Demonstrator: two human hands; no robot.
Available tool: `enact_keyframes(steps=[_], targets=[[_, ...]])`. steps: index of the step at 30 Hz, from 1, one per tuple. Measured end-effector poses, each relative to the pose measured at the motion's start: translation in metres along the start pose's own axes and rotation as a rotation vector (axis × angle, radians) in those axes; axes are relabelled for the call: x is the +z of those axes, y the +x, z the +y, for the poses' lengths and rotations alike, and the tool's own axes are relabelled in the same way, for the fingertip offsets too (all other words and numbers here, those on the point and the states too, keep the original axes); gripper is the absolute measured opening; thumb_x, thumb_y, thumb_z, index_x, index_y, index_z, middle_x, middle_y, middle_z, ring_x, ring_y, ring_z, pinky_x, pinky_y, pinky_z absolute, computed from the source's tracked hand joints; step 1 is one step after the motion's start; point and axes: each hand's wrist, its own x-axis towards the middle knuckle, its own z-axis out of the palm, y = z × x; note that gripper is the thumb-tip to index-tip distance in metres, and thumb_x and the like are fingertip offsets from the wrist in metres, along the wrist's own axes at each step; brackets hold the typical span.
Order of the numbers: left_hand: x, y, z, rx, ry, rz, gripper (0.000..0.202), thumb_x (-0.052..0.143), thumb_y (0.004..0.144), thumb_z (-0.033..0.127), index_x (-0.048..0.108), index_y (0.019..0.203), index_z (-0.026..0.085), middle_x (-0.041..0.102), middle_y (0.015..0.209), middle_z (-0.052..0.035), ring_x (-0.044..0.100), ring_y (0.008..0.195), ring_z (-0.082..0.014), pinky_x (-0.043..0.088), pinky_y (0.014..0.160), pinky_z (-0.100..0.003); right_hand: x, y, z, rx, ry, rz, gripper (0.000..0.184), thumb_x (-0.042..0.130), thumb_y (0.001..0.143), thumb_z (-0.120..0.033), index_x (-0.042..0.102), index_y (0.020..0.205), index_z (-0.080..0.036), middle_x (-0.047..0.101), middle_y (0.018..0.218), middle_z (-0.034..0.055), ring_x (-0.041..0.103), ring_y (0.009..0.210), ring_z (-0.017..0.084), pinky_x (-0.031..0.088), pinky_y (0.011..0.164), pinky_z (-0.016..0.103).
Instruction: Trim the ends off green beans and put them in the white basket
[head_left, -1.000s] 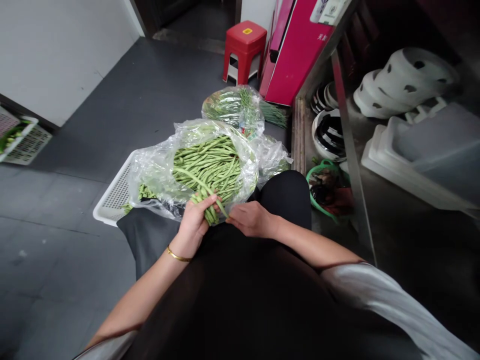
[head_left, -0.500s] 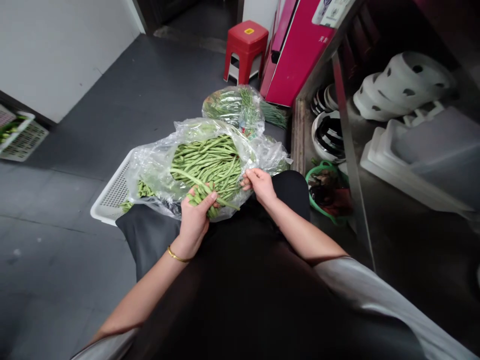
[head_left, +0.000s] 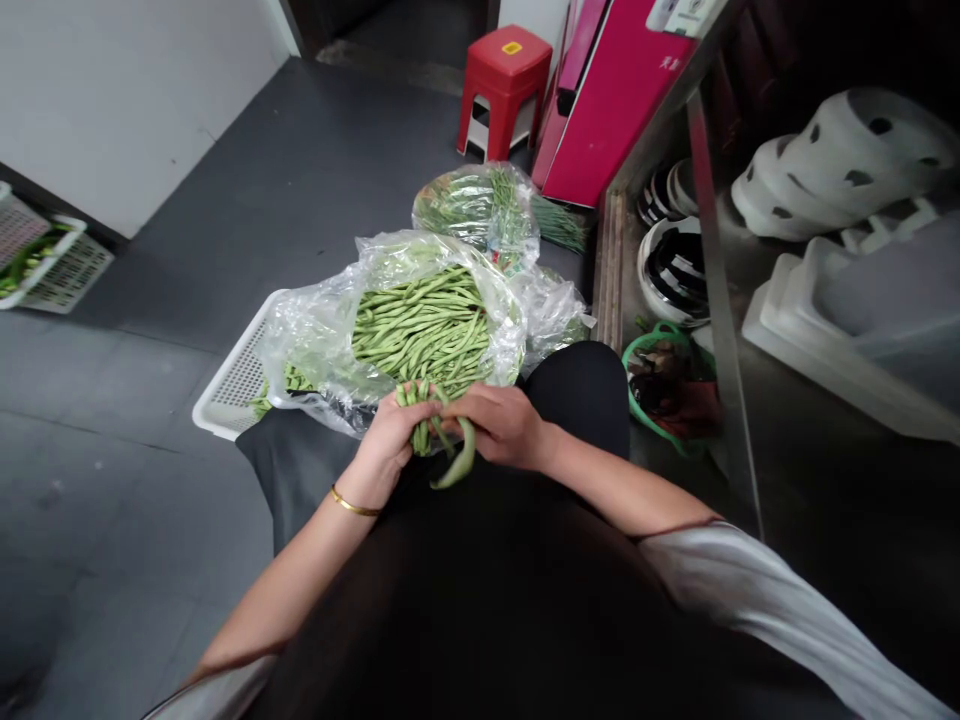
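My left hand [head_left: 391, 432] is closed around a small bunch of green beans [head_left: 420, 418]. Right beside it, the fingers of my right hand [head_left: 504, 425] pinch one long green bean [head_left: 459, 462], whose pale end curls down over my dark lap. The two hands meet in front of an opened clear plastic bag [head_left: 300, 325]. Many more long green beans [head_left: 420, 325] lie heaped in the bag's mouth. A white perforated basket [head_left: 238, 385] at the left, partly under the bag, has some beans in it.
Behind stands another clear bag of greens [head_left: 465, 205]. A red stool [head_left: 504, 85] and a pink cabinet [head_left: 607, 110] are farther back. At right, a metal shelf holds white tubs [head_left: 847, 165]; a green basket [head_left: 664, 440] sits low. Another vegetable crate [head_left: 75, 270] is far left.
My right hand has moved left from the bag's edge to my left hand and gripped a bean. That bean, previously lying straight across the bunch, now bends down. The view has shifted slightly.
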Motion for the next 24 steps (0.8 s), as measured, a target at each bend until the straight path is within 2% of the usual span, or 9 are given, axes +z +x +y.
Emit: enact_keyframes(steps=[2,4,8,10,13,16,18,21,24], targets=[[-0.003,0.006,-0.003,-0.052,-0.069,0.061,0.025,0.075,0.048,0.01,0.06,0.068,0.013,0.059,0.057,0.0016,0.054,0.045,-0.0099,0.046,0.045,-0.021,0.002,-0.012,-0.009,-0.045,-0.015,-0.002,0.021,0.052,0.085,-0.036,0.061,0.081,-0.017,0.063,0.073,0.005,0.057,0.068,0.013,0.046,0.066,0.025],[-0.006,0.008,-0.004,-0.109,-0.118,0.049,0.023,0.074,0.049,0.01,0.061,0.069,0.012,0.062,0.059,-0.0003,0.057,0.048,-0.0118,0.048,0.047,-0.022,0.004,-0.015,-0.009,0.115,0.076,-0.036,0.023,0.05,0.086,-0.037,0.06,0.082,-0.017,0.061,0.067,0.0028,0.057,0.06,0.012,0.046,0.061,0.025],[-0.006,-0.002,0.002,-0.215,-0.117,-0.216,0.025,0.072,0.056,0.018,0.065,0.078,0.01,0.066,0.066,-0.0069,0.061,0.052,-0.0172,0.047,0.042,-0.024,0.009,-0.005,0.009,0.479,0.273,-0.161,0.032,0.041,0.089,-0.042,0.058,0.086,-0.015,0.054,0.054,-0.002,0.051,0.043,0.011,0.042,0.045,0.023],[-0.003,-0.009,0.005,-0.225,-0.094,-0.278,0.027,0.073,0.057,0.018,0.065,0.081,0.011,0.067,0.068,-0.0079,0.061,0.052,-0.0174,0.048,0.043,-0.025,0.012,-0.004,0.019,0.443,0.131,-0.113,0.031,0.044,0.088,-0.041,0.06,0.087,-0.014,0.056,0.059,-0.0005,0.052,0.048,0.011,0.042,0.049,0.023],[0.001,-0.016,0.006,-0.167,-0.036,-0.277,0.025,0.076,0.056,0.015,0.064,0.077,0.012,0.065,0.063,-0.0053,0.059,0.049,-0.0136,0.048,0.046,-0.023,0.014,-0.008,0.023,0.239,-0.264,-0.042,0.027,0.051,0.084,-0.039,0.061,0.081,-0.015,0.061,0.075,0.0052,0.057,0.069,0.014,0.041,0.06,0.024],[0.002,-0.019,0.003,-0.122,0.032,-0.248,0.022,0.077,0.053,0.01,0.062,0.071,0.012,0.06,0.056,-0.0009,0.054,0.045,-0.0097,0.045,0.043,-0.019,0.008,-0.011,0.02,0.193,-0.487,-0.116,0.023,0.049,0.086,-0.033,0.059,0.075,-0.014,0.061,0.081,0.0073,0.055,0.074,0.015,0.039,0.061,0.024],[0.001,-0.02,0.001,-0.139,0.083,-0.258,0.022,0.077,0.051,0.009,0.063,0.069,0.012,0.06,0.056,-0.0005,0.052,0.043,-0.0089,0.043,0.041,-0.019,0.001,-0.012,0.019,0.223,-0.35,-0.29,0.027,0.048,0.086,-0.033,0.054,0.067,-0.014,0.057,0.069,0.0035,0.052,0.064,0.012,0.037,0.056,0.023],[-0.001,-0.02,0.002,-0.104,0.118,-0.232,0.027,0.077,0.049,0.007,0.066,0.074,0.012,0.063,0.06,-0.0014,0.053,0.045,-0.009,0.043,0.042,-0.019,-0.007,-0.017,0.02,0.326,0.279,-0.592,0.041,0.048,0.084,-0.048,0.042,0.058,-0.017,0.042,0.048,-0.0049,0.041,0.042,0.007,0.035,0.044,0.02],[0.001,-0.019,0.007,0.003,0.03,-0.118,0.029,0.076,0.053,0.011,0.067,0.08,0.013,0.063,0.064,-0.0012,0.055,0.048,-0.0097,0.045,0.045,-0.019,0.0,-0.022,0.023,0.552,0.738,-0.577,0.048,0.051,0.077,-0.061,0.037,0.058,-0.019,0.03,0.041,-0.0106,0.031,0.03,0.005,0.032,0.032,0.019]])
